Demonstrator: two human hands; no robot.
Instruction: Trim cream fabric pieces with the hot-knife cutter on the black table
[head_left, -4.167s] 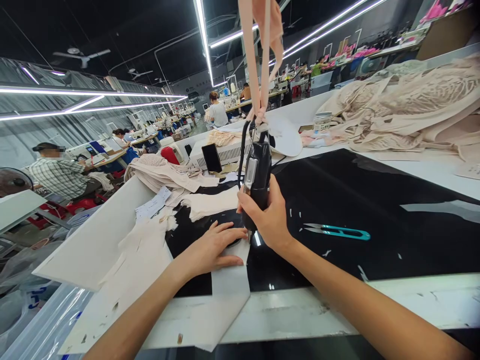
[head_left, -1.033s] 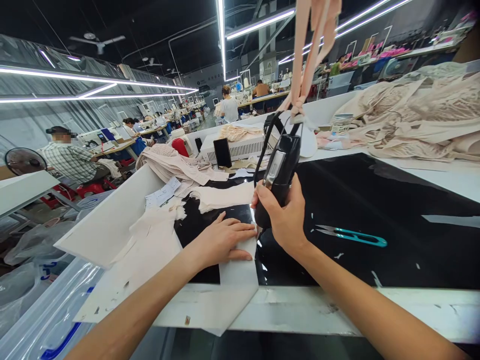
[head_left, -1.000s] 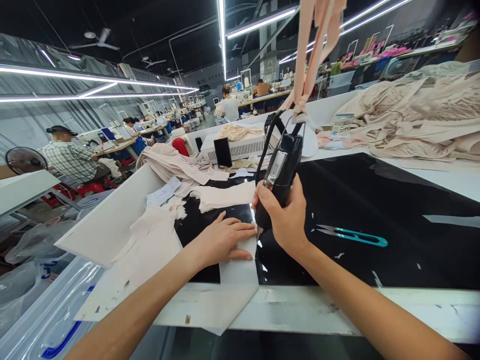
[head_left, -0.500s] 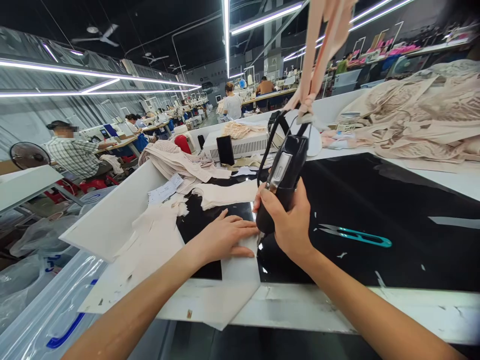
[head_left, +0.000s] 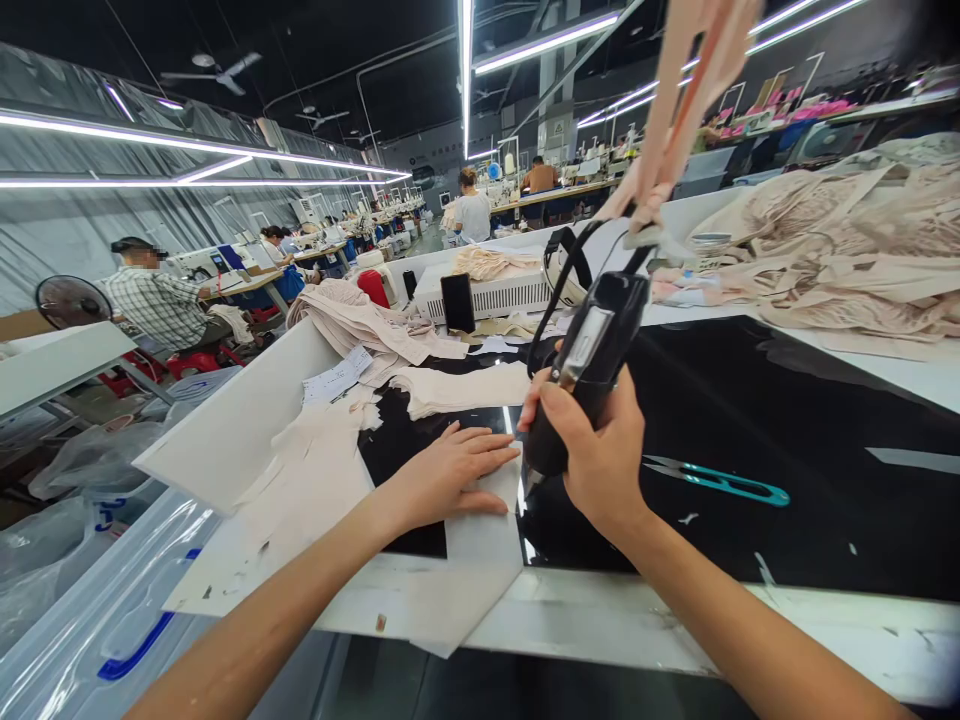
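Note:
My right hand (head_left: 600, 450) is wrapped around a black handheld electric cutter (head_left: 589, 365) with a silver lever on its side. The cutter is tilted, its small pointed tip low over the black surface just right of a pale fabric piece (head_left: 484, 540). A cord and knotted peach fabric strips (head_left: 645, 190) run up from its top end. On that fabric piece my left hand (head_left: 457, 475) lies flat, fingers stretched toward the cutter. Part of the fabric is hidden under the hand, and its lower corner hangs over the table edge.
Teal thread snips (head_left: 720, 483) lie right of the cutter on the black sheet (head_left: 825, 420). Beige fabric heaps (head_left: 840, 250) fill the back right. Pale scraps (head_left: 300, 500), a stacked fabric strip (head_left: 457, 388), a phone (head_left: 457, 303) and a white vented box (head_left: 517, 290) stand left and behind.
The cutter in my right hand has moved slightly right, away from the fabric edge and my left fingers, and its tip now shows. My left hand stays flat on the fabric.

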